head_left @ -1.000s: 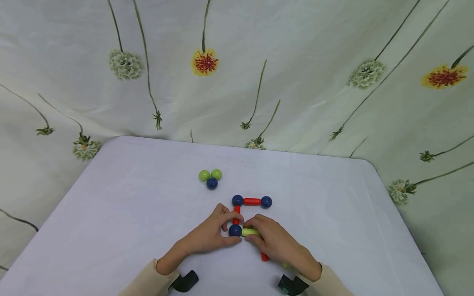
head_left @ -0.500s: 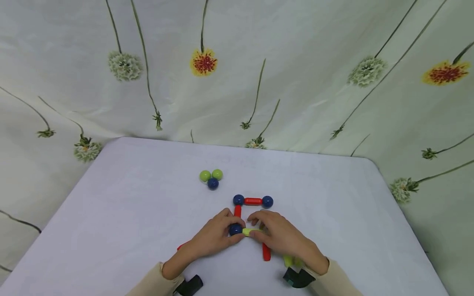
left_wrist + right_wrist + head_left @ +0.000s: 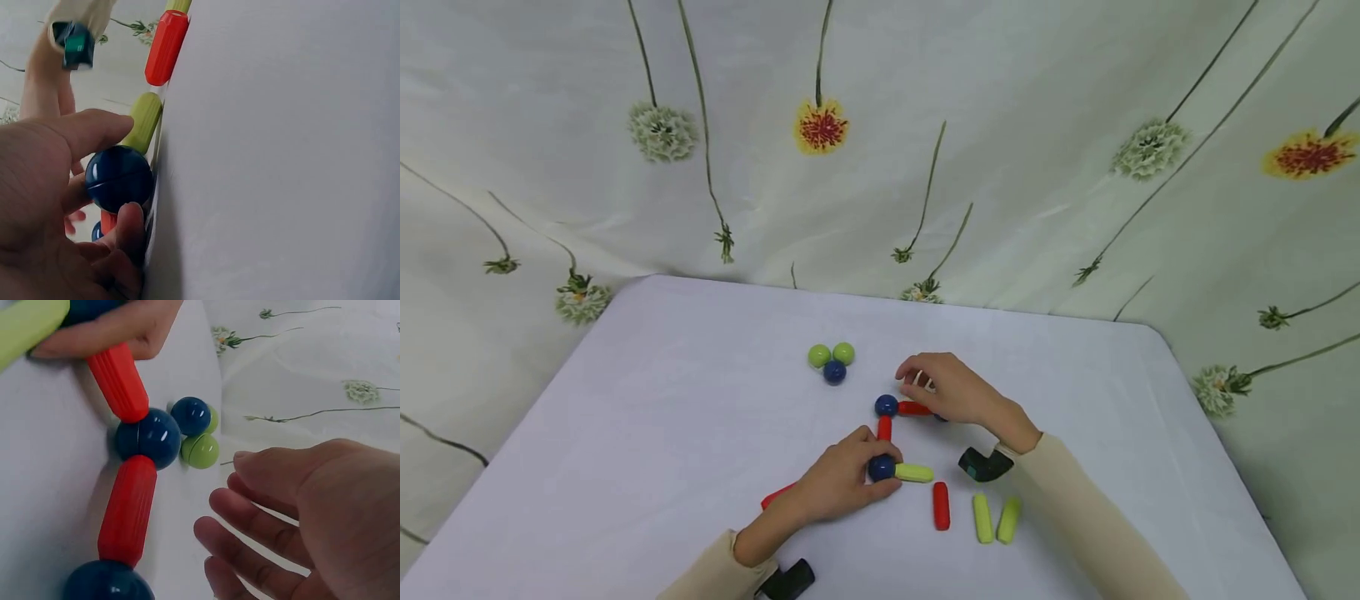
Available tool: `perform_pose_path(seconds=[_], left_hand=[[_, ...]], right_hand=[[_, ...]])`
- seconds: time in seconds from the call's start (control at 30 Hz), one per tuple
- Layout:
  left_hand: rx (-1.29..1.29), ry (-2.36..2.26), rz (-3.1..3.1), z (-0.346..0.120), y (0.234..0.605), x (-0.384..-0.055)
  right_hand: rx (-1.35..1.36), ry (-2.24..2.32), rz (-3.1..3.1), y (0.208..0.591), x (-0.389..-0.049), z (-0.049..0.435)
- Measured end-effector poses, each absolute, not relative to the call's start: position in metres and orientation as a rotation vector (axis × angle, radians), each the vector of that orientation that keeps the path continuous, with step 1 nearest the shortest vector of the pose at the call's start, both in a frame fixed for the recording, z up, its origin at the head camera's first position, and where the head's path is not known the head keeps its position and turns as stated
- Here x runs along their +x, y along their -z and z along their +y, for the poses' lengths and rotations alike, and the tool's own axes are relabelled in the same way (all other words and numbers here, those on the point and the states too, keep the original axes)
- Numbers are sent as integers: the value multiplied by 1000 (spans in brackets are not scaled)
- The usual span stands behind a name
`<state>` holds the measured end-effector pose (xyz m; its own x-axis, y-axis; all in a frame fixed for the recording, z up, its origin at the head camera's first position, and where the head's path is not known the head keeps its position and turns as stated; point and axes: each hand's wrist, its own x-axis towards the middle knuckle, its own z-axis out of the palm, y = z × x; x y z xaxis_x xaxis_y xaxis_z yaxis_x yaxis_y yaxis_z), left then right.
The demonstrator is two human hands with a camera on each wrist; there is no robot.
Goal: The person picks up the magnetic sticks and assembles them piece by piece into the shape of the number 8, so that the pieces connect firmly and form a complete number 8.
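A blue ball (image 3: 881, 468) sits between the thumb and fingers of my left hand (image 3: 838, 479), which grips it. A yellow-green rod (image 3: 914, 472) meets its right side, and a red rod (image 3: 884, 428) runs from it to a second blue ball (image 3: 150, 439). From there another red rod (image 3: 128, 511) leads to a third blue ball (image 3: 107, 584), mostly hidden behind my right hand in the head view. My right hand (image 3: 951, 387) hovers over that far red rod, fingers loosely bent, holding nothing. The right wrist view shows a gap between thumb and fingers.
Two green balls (image 3: 843, 353) and a blue ball (image 3: 834, 372) cluster farther back. A loose red rod (image 3: 941, 506) and two yellow-green rods (image 3: 982, 518) lie at the near right. Another red piece (image 3: 775, 496) is partly covered by my left wrist. Flowered cloth (image 3: 1000, 167) hangs behind the table.
My right hand has let go of the yellow-green rod and moved away from me, over the far red rod. The loose rods at the near right have come into full view. My left hand stays at the ball.
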<state>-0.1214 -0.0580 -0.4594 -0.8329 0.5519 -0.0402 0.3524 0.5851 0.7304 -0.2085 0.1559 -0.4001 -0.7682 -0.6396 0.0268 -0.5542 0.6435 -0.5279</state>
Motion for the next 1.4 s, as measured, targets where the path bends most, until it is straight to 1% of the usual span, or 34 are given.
perform_pose_path(seconds=[0.17,0.33,0.7,0.97,1.4], left_hand=[[733,-1075,2572,-57,462,-122],[728,-1099,2552,-59,463,-122],[756,-1197,2457,-65,460,-125],[750,-1240,2397,-66,462,-126],[743,-1241,2388,-66,460,-126]], right_hand=[[-1017,710,2698,403,-234,139],[-988,680,2683,404,-246,121],[-975,637,2716,402,-258,87],[-888,557,2713,407,-264,69],[-790,599,2704,418,-271,66]])
